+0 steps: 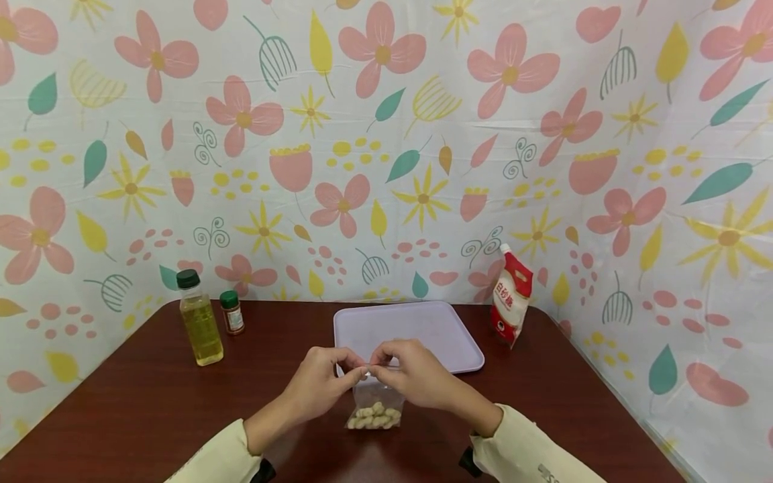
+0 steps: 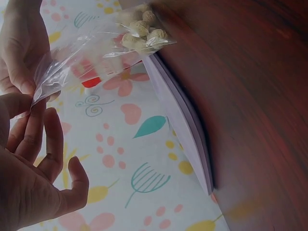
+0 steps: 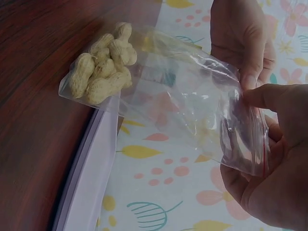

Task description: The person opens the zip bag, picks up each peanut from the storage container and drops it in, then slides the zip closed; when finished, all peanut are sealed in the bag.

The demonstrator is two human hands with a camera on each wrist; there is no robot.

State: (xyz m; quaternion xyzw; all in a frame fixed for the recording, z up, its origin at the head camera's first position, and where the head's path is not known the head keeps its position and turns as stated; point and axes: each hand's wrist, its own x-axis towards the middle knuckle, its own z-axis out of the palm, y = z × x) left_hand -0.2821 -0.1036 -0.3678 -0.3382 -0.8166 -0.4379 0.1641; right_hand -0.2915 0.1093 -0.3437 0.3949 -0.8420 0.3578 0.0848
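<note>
A clear zip bag [image 3: 178,101] hangs from both hands, with several unshelled peanuts [image 1: 376,416] gathered at its bottom. My left hand [image 1: 319,384] pinches the bag's top edge between thumb and finger. Close beside it, my right hand [image 1: 417,376] pinches the same edge, the two thumbs nearly meeting. A red line runs along the zip strip [image 3: 263,144] in the right wrist view. Upright below the hands, the bag has its peanut end low over the brown table. The left wrist view shows the peanuts [image 2: 142,31] through the plastic.
Behind the hands lies a pale lilac tray [image 1: 404,329]. Left on the brown table [image 1: 139,409] stand an oil bottle [image 1: 201,325] with a dark cap and a small green-capped jar [image 1: 232,314]. At the back right stands a red and white sugar pouch [image 1: 510,298]. A flowered curtain [image 1: 362,161] hangs behind.
</note>
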